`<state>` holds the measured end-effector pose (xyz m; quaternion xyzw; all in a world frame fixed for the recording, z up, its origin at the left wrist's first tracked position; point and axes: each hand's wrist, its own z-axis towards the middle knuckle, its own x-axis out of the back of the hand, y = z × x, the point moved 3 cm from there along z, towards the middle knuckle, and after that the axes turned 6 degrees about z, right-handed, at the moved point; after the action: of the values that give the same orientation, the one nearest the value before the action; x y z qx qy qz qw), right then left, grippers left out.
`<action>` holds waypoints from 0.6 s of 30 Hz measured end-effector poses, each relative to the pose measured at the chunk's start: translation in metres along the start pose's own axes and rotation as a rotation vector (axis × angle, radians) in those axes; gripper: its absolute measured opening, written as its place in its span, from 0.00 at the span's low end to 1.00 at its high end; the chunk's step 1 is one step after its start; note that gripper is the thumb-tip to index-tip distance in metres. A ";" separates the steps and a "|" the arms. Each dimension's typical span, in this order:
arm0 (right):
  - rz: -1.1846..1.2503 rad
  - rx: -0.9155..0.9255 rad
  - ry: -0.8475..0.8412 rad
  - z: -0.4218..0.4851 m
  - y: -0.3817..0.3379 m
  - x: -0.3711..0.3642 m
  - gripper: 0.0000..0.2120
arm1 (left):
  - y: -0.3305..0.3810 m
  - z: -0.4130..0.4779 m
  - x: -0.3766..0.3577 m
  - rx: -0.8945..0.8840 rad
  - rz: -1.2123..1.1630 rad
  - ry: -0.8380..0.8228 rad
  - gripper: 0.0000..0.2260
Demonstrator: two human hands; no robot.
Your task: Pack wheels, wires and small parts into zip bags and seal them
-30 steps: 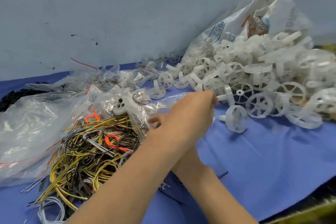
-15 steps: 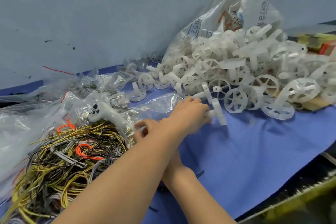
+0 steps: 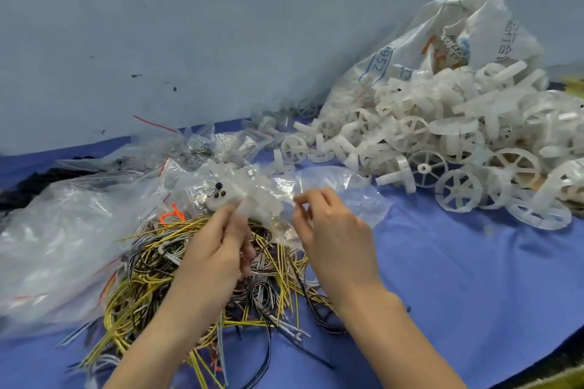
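blue cloth under a grey wall; from my seat i see both hands pinching one clear zip bag, left hand at its left end, right hand just beside, the bag's long axis running left to right between them. wheels lie up and right, nearer the right hand; wires sit right under the left.

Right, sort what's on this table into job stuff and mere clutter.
Job:
- left hand and right hand, both pinching the clear zip bag
- white wheels
- wire tangle
- filled zip bags

Lying about:
- woven sack
- blue cloth
- big clear bag
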<state>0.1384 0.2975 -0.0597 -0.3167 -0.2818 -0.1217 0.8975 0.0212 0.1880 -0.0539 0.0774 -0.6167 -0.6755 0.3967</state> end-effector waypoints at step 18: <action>0.117 0.097 0.033 -0.018 -0.047 0.011 0.04 | 0.008 0.013 -0.016 -0.089 0.082 -0.271 0.08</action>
<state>0.1358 0.2495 -0.0411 -0.2869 -0.2535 -0.0605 0.9218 0.0276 0.2088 -0.0496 -0.0576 -0.6368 -0.6896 0.3401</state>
